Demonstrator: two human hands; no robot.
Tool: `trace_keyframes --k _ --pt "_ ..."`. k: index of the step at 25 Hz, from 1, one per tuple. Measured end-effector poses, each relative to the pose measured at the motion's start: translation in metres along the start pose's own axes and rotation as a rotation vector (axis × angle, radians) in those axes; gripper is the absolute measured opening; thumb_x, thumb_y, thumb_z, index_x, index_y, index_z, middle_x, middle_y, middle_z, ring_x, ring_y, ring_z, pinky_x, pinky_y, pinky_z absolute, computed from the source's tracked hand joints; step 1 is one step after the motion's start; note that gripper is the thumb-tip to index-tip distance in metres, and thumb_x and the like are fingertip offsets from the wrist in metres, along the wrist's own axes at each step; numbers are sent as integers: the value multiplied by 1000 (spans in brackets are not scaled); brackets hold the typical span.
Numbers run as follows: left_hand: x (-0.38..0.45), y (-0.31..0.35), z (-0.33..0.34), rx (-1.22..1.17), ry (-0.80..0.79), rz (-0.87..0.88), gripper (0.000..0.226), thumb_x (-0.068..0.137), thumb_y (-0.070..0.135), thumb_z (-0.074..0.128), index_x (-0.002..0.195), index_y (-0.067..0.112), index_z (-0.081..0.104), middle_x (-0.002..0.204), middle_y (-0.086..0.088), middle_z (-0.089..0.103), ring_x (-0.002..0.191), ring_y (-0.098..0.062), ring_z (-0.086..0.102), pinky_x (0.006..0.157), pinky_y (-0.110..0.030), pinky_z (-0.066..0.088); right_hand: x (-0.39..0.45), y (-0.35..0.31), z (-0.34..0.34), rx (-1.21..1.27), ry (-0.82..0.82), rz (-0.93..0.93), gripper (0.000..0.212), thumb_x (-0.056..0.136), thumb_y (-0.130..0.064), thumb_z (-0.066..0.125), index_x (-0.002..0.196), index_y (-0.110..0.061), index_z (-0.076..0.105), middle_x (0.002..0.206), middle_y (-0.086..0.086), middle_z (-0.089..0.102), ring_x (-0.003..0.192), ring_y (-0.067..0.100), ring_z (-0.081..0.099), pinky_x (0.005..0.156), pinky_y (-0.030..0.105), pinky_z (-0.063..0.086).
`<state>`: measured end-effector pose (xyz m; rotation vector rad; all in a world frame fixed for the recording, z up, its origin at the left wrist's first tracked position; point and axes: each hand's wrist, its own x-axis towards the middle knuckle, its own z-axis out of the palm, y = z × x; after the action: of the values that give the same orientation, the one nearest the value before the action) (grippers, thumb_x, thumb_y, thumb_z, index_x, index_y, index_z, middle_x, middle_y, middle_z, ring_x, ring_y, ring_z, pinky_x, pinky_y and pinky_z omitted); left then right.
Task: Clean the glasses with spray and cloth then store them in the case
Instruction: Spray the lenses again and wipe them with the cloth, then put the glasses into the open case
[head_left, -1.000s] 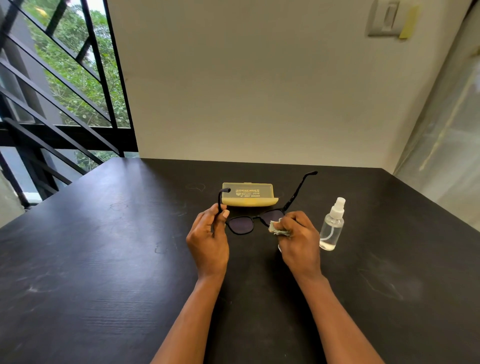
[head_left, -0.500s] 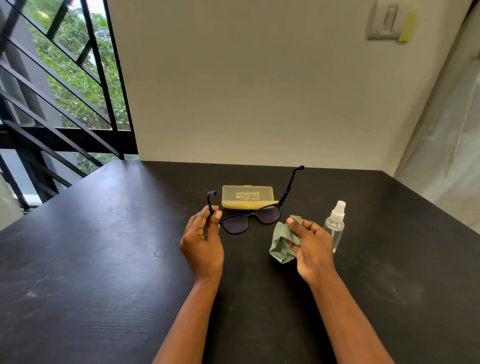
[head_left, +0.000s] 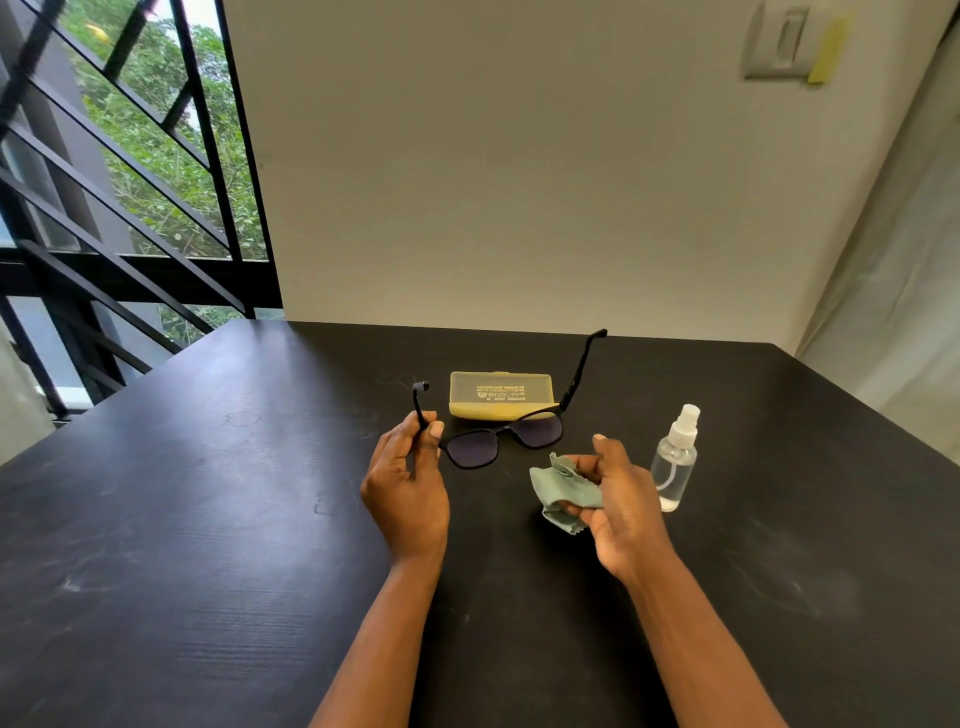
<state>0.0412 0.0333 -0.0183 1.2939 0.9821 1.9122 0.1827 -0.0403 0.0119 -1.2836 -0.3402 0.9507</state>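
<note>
Holding the glasses (head_left: 501, 439) by one temple arm, the left hand (head_left: 408, 483) pinches that arm between thumb and fingers, lenses facing the person, the other arm pointing up toward 1 o'clock. One second ago the cloth was pressed against the lens nearer the right hand; half a second ago it had come off the lens. The right hand (head_left: 615, 499) now sits at 4 o'clock from the glasses, apart from them, fingers curled around the bunched green cloth (head_left: 558, 488). This suggests that the wiping pass on that lens is finished or paused; the cloth may be getting regathered before another pass, or set aside before storage.

The yellow case (head_left: 501, 395) lies shut on the worktop (head_left: 208, 493) at 12 o'clock from the glasses, just behind them. Pale print runs across its lid in several lines, inverted toward the person and too small to read. The spray bottle (head_left: 674, 462) stands upright at 3 o'clock from the right hand, close beside it, clear, with no legible label.
</note>
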Motion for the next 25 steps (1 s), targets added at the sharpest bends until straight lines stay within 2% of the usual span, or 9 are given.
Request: trace_keyframes --k 4,8,10,12,14,18,20,23,25 --pt "1 0 0 9 10 2 30 82 16 65 92 44 62 92 11 66 93 -23 66 79 -50 56 -10 1 3 -151 -130 -116 12 84 -5 60 75 -6 68 83 16 67 75 24 64 61 35 54" --pt "2 1 0 9 21 -19 29 82 14 66 94 40 62 92 16 64 92 -21 66 79 -50 56 -13 1 3 -187 -266 -153 17 78 6 64 75 -11 68 86 11 68 84 23 63 69 34 53" --pt "2 0 0 7 27 -25 27 82 14 66 96 36 62 91 14 64 92 -21 66 79 -49 56 -13 0 3 -107 -329 -160 21 77 9 63 75 -11 66 80 7 67 80 19 62 65 29 52" --pt "2 1 0 6 27 -29 26 82 14 65 97 35 62 91 12 64 92 -20 66 79 -49 56 -14 -2 1 -47 -374 -169 23 76 10 63 70 -12 67 73 4 67 75 17 61 63 27 51" --pt "1 1 1 14 21 -36 25 82 14 65 99 32 62 92 9 64 93 -20 66 80 -48 56 -14 -2 -1 -100 -432 -217 27 76 9 63 65 -16 68 70 2 67 74 16 60 67 29 48" --pt "0 -1 1 21 17 -58 23 81 16 66 99 29 63 94 4 65 94 -20 66 80 -48 56 -19 -1 -3 -496 -573 -285 22 82 -10 65 64 -20 72 74 0 72 79 17 65 73 27 50" --pt "0 -1 0 24 11 -69 23 81 16 66 99 30 63 94 3 66 94 -20 66 80 -47 56 -17 -1 -3 -546 -420 -324 22 85 -22 63 65 -19 71 76 2 72 82 19 66 80 33 51" --pt "-1 2 2 30 -4 -98 23 82 16 65 100 29 62 97 -4 68 92 -22 67 78 -40 57 -4 2 -6 -512 10 -488 17 86 -26 61 72 -18 63 74 4 65 71 16 57 65 31 48" --pt "-1 3 2 34 -23 -117 24 82 15 64 103 26 61 99 -7 68 89 -19 67 73 -32 57 5 4 -8 -410 82 -569 2 86 -25 63 86 -23 63 85 3 64 77 14 59 66 27 49"
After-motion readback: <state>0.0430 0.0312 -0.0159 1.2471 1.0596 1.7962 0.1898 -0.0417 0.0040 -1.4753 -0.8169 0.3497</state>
